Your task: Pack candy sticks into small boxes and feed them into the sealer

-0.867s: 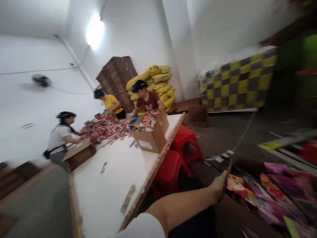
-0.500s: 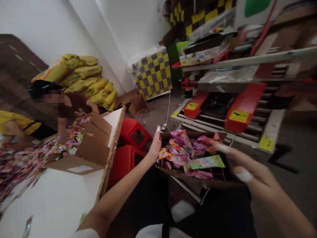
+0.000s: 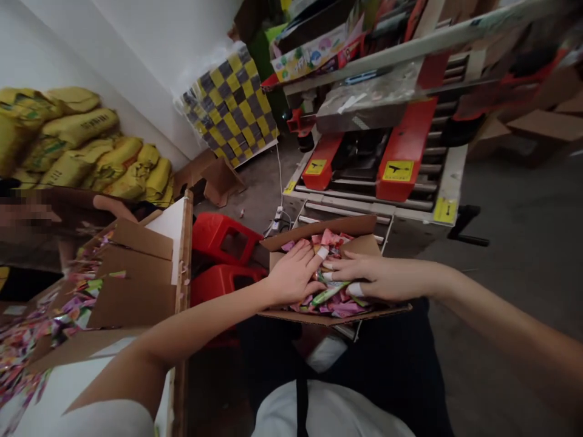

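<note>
In front of my lap is an open cardboard box [image 3: 319,318] filled with small pink, purple and green wrapped packets [image 3: 348,308]. My left hand [image 3: 294,276] lies on the packets at the left, palm down with its fingers stretched out. From the right my right hand [image 3: 364,276] rests on them too, fingers spread, white tape on several fingertips. A green packet [image 3: 328,294] shows just below the two hands. What lies under the palms is hidden.
To the left a white table [image 3: 170,215] bears a heap of packets [image 3: 18,358] and another open carton [image 3: 132,303]; a person [image 3: 68,212] is behind it. Red stools [image 3: 223,237] stand beside the table. Ahead is a roller conveyor machine [image 3: 401,176]. Yellow sacks [image 3: 82,133] are stacked by the wall.
Both hands have moved from the box's sides inward onto the packets, and the box flaps now stand out. The view has turned right, so the table and the machine appear farther left.
</note>
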The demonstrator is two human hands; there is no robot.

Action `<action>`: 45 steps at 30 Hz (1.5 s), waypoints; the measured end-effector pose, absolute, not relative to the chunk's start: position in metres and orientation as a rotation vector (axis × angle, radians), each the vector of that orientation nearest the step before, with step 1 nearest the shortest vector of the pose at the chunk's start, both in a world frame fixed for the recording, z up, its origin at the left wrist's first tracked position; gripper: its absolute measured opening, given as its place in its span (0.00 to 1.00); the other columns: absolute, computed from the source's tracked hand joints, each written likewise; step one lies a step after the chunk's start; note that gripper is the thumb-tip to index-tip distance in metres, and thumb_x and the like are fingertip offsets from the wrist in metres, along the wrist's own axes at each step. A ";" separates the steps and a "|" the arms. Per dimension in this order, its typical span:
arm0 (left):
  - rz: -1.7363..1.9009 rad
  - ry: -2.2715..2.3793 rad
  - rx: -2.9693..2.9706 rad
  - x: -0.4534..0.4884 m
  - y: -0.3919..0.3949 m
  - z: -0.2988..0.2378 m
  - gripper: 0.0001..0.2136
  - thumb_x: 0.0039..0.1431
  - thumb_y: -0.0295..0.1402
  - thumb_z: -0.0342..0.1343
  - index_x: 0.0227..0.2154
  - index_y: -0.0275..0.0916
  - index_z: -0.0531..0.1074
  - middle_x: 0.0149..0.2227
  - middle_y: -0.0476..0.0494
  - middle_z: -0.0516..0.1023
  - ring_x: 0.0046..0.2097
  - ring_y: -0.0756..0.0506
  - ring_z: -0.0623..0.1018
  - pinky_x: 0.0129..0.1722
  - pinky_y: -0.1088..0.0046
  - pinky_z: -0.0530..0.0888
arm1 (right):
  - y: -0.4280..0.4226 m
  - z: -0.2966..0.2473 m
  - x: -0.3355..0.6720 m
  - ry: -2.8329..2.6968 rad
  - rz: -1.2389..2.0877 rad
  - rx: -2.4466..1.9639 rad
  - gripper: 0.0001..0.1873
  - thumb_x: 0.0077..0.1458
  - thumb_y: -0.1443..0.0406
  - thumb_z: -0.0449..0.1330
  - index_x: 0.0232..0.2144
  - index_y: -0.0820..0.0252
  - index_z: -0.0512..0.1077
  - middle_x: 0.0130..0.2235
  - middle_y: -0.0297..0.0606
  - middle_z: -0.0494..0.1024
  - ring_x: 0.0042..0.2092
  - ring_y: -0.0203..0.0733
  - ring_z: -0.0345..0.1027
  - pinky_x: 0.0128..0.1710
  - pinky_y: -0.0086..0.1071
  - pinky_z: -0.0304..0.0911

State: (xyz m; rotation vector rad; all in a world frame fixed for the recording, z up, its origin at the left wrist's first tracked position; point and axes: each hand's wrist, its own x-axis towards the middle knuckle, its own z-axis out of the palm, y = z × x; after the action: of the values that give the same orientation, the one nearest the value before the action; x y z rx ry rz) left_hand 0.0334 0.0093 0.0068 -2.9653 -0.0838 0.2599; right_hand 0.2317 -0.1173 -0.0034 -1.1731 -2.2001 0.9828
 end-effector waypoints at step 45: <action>-0.158 -0.193 -3.148 0.041 0.012 0.006 0.27 0.60 0.52 0.45 0.49 0.32 0.63 0.45 0.32 0.72 0.48 0.37 0.71 0.49 0.57 0.68 | -0.087 -0.004 0.183 -1.972 0.157 -2.006 0.14 0.56 0.65 0.52 0.36 0.67 0.76 0.42 0.51 0.75 0.45 0.52 0.66 0.43 0.43 0.51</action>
State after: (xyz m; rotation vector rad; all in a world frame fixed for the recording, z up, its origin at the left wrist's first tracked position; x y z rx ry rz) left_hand 0.0414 0.0117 0.0057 -3.1479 -0.1931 -0.1585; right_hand 0.1831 -0.0870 -0.0040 -2.0057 -1.9722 0.1570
